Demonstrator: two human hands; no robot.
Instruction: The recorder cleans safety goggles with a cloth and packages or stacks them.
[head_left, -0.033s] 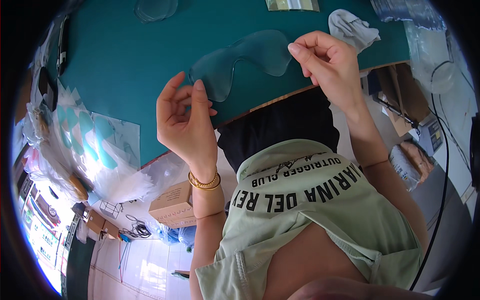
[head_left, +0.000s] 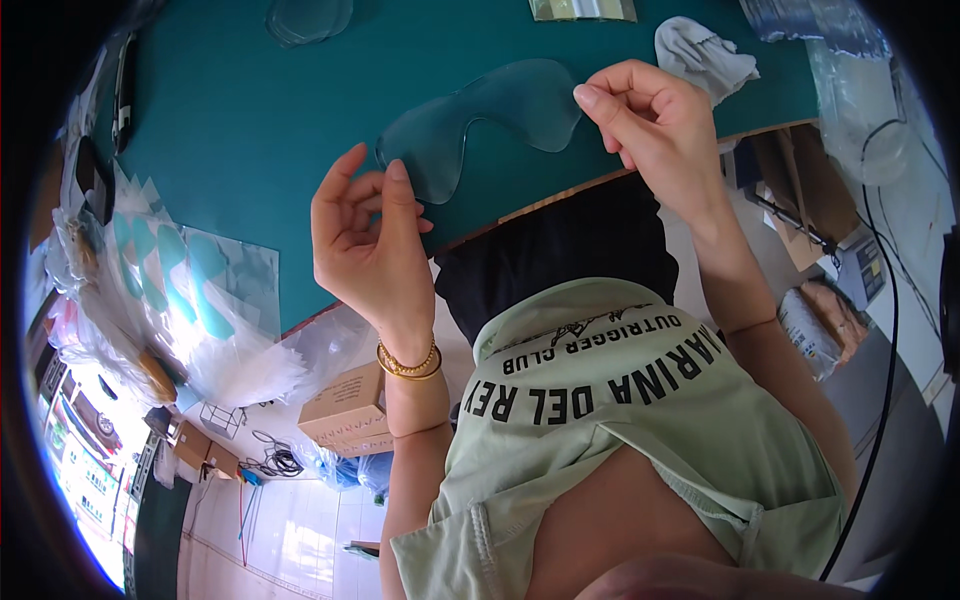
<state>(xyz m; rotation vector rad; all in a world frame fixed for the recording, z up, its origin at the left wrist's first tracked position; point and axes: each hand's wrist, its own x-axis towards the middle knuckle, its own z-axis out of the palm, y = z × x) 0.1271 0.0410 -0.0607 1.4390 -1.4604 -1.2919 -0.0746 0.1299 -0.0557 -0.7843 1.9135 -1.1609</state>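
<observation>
The person holds 1 clear lens sheet [head_left: 480, 120], shaped like a goggle visor with 2 rounded lobes and a dip in the middle, just above the teal table top [head_left: 240, 110]. The left hand [head_left: 370, 245] is raised near the left lobe of the sheet. Its thumb and first fingers are bent together at the lower left edge of the sheet, and it seems to pinch this edge lightly, but the contact is partly hidden by the fingers. The other fingers of this hand are loosely curled, not spread wide. On the left wrist there are gold bracelets [head_left: 408, 362].

The right hand [head_left: 655, 125] is at the right lobe of the sheet. Its thumb and index finger close narrowly on the right edge, and the remaining fingers are folded toward the palm. So the sheet hangs between the 2 hands, near the front edge of the table and close to the person's body.

Behind the right hand, on the table, lies a crumpled white cloth [head_left: 700, 52]. At the far edge of the table there is another clear lens piece [head_left: 308, 18]. On the left side of the table, a stack of plastic bags with teal shapes [head_left: 190, 290] is piled up. Below the table edge, on the floor, stands a cardboard box [head_left: 345, 412].
</observation>
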